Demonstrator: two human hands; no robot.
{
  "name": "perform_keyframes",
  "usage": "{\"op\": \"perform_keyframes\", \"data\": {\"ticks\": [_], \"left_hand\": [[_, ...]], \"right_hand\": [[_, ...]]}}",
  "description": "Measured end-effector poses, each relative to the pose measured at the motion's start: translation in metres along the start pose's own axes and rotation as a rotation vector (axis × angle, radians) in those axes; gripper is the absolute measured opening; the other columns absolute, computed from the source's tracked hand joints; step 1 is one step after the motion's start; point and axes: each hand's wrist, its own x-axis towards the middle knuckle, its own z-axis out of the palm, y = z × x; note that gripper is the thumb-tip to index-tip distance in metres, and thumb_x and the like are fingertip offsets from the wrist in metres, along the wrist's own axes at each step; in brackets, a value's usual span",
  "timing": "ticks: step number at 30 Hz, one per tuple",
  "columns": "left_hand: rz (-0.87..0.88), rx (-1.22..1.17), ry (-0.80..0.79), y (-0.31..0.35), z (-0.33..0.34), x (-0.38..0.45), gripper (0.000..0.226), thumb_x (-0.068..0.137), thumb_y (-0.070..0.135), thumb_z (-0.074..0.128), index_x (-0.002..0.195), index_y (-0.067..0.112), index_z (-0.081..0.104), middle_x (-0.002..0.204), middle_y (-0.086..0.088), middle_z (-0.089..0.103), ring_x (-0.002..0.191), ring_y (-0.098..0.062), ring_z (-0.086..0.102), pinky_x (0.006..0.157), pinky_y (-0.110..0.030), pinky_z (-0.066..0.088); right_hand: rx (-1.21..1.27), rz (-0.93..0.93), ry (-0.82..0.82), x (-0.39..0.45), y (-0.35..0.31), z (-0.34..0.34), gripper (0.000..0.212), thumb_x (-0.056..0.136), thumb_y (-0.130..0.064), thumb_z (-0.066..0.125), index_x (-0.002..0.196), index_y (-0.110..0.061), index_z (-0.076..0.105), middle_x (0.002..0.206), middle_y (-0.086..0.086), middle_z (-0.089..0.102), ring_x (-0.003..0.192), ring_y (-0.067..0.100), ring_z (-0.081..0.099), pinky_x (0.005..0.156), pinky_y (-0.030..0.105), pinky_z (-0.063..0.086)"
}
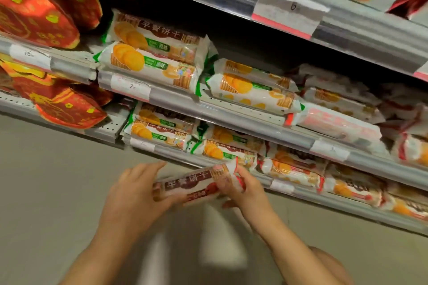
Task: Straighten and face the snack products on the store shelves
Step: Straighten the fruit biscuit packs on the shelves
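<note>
A long biscuit pack with a brown label band and red trim is held in the air just in front of the lowest shelf's rail. My left hand grips its left end from below and behind. My right hand pinches its right end. Green-trimmed biscuit packs lie stacked on the lowest shelf behind it, with red-trimmed packs to their right. More green-trimmed packs sit on the middle shelf.
Red and gold gift packages fill the shelves at the left. Pink and red packs crowd the middle shelf's right side. Price tags sit on the grey rails. The upper shelf overhangs. Beige floor lies below.
</note>
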Motion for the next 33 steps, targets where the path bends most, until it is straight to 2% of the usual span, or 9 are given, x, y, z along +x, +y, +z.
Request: {"op": "perform_keyframes", "data": {"ticks": [4,8,11,14,19,23,26,30,33], "left_hand": [[-0.179,-0.078,0.050,0.000,0.006,0.003,0.080,0.069,0.074,0.071,0.133,0.027,0.058,0.127,0.005,0.058,0.115,-0.021,0.057,0.090,-0.041,0.049],[-0.330,-0.546,-0.008,0.026,0.023,-0.004,0.058,0.069,0.072,0.077,0.083,0.016,0.071,0.077,0.005,0.072,0.081,-0.022,0.067,0.074,-0.032,0.050],[-0.385,-0.733,0.003,0.066,0.043,-0.015,0.026,0.094,0.034,0.069,0.070,0.024,0.074,0.064,-0.001,0.070,0.076,-0.034,0.067,0.084,-0.044,0.054],[-0.348,-0.749,0.099,0.109,0.056,-0.023,0.023,0.094,0.035,0.065,0.072,0.037,0.072,0.073,-0.005,0.070,0.081,-0.036,0.065,0.080,-0.046,0.052],[-0.128,-0.790,0.040,0.197,0.045,-0.014,0.021,0.099,0.035,0.062,0.119,0.038,0.065,0.120,0.008,0.067,0.103,-0.007,0.063,0.086,-0.025,0.049],[0.244,-0.599,0.042,0.265,0.023,0.006,0.035,0.098,0.032,0.060,0.128,0.046,0.050,0.117,0.037,0.050,0.103,0.026,0.048,0.080,0.001,0.037],[0.338,-0.502,0.075,0.304,0.023,0.035,0.045,0.099,0.029,0.059,0.143,0.030,0.051,0.129,0.021,0.051,0.116,0.006,0.047,0.100,-0.020,0.040],[0.361,-0.190,0.094,0.328,0.037,0.091,0.032,0.090,0.034,0.058,0.120,0.022,0.061,0.120,-0.001,0.062,0.113,-0.023,0.054,0.093,-0.038,0.048],[0.249,0.096,0.072,0.324,0.050,0.110,0.042,0.093,0.038,0.055,0.129,0.017,0.060,0.130,-0.014,0.055,0.121,-0.033,0.046,0.095,-0.042,0.045]], "right_hand": [[0.172,0.051,0.154,-0.022,0.015,-0.041,0.031,0.090,-0.027,0.071,0.116,-0.012,0.063,0.097,0.011,0.077,0.080,0.021,0.070,0.063,0.029,0.055],[0.186,0.011,0.218,-0.042,0.016,-0.076,0.040,0.086,-0.037,0.075,0.118,-0.017,0.064,0.104,0.008,0.076,0.087,0.021,0.072,0.068,0.032,0.057],[0.213,-0.015,0.268,-0.055,0.011,-0.091,0.045,0.083,-0.042,0.074,0.121,-0.020,0.064,0.109,0.002,0.076,0.095,0.021,0.073,0.071,0.036,0.060],[0.241,-0.032,0.372,-0.064,0.007,-0.114,0.035,0.083,-0.037,0.078,0.111,-0.020,0.067,0.101,-0.007,0.077,0.094,0.019,0.073,0.073,0.041,0.061],[0.124,-0.211,0.556,-0.080,-0.018,-0.174,0.033,0.084,-0.041,0.078,0.113,-0.025,0.074,0.112,-0.003,0.074,0.106,0.012,0.069,0.090,0.032,0.053],[0.046,-0.292,0.755,-0.074,-0.039,-0.237,0.042,0.087,-0.047,0.075,0.125,-0.033,0.062,0.121,-0.007,0.071,0.119,0.012,0.064,0.103,0.041,0.051],[0.132,-0.329,0.827,-0.056,-0.054,-0.269,0.048,0.089,-0.028,0.077,0.128,-0.031,0.049,0.118,0.000,0.072,0.113,0.013,0.068,0.101,0.039,0.053],[-0.095,-0.309,0.939,-0.010,-0.066,-0.290,0.051,0.085,-0.031,0.079,0.124,-0.024,0.046,0.112,0.003,0.069,0.102,0.018,0.068,0.091,0.043,0.055],[-0.332,-0.185,0.910,0.022,-0.058,-0.297,0.049,0.086,-0.029,0.074,0.127,-0.016,0.051,0.115,0.010,0.069,0.107,0.034,0.064,0.092,0.045,0.052]]}}
